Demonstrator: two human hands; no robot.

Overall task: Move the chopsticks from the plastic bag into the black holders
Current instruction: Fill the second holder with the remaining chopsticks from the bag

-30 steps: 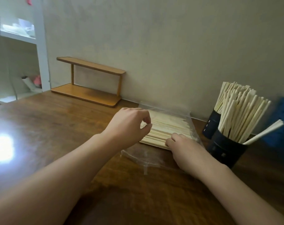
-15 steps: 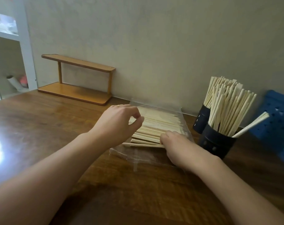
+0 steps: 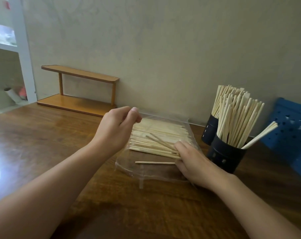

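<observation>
Left hand (image 3: 115,130) now raised, pinching plastic bag (image 3: 163,171); chopsticks (image 3: 156,140) beneath, right hand (image 3: 192,163) gripping some.

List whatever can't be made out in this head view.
- Right hand fingertips: tucked under the chopsticks in the plastic bag, so the grip is unclear.
- Rear black holder: partly hidden by the front holder.
- Blue perforated item: cut off by the right edge.
- Shelf contents: too blurred.

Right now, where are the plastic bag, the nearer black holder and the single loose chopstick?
plastic bag (image 3: 147,175): head view, on its clear near flap.
nearer black holder (image 3: 223,156): head view, on its front wall.
loose chopstick (image 3: 154,162): head view, on the middle of its shaft.
</observation>
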